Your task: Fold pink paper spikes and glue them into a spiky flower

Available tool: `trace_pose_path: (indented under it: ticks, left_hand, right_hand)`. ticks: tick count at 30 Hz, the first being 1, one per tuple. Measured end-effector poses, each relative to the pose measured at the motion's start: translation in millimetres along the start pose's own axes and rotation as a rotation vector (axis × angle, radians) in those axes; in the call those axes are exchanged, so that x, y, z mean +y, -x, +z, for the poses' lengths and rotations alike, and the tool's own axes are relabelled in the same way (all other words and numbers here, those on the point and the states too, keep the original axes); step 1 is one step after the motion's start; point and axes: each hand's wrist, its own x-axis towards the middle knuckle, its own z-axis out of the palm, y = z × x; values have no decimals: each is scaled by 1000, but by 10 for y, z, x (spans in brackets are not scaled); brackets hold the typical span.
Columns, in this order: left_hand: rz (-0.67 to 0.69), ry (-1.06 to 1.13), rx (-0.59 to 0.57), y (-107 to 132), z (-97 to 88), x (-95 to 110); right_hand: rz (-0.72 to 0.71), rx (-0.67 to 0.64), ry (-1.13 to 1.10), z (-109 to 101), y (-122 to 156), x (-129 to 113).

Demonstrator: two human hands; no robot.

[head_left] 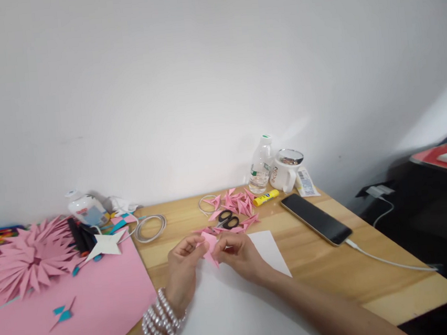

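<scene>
A small pink paper piece (210, 246) is in the lower middle of the frame, held up just over a white sheet (236, 303) on the wooden table (315, 264). The left hand (183, 269) pinches its left side with bent fingers. The right hand (240, 258) pinches its right side the same way, so both hands meet at the paper. A pearl bracelet (159, 323) sits on the left wrist.

Just above the hands lie black scissors (227, 220) among folded pink points (237, 204). A yellow glue stick (266, 197), a water bottle (260, 165) and a white mug (286, 171) stand further up. A dark phone (315, 218) lies to the right. A big pink paper flower (28, 257) lies at the left, on pink paper (83, 312).
</scene>
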Motion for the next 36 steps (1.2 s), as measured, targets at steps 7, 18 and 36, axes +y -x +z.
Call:
trace_pose_path:
  ticks: [7, 18, 36]
  left_hand:
    - [50, -49, -18, -31, -52, 0]
    - [50, -93, -118, -33, -63, -46]
    - [245, -483, -101, -70, -88, -15]
  right_hand:
    - [167, 14, -143, -20, -6, 99]
    - [222, 62, -196, -76, -30, 111]
    - [165, 161, -19, -68, -32, 116]
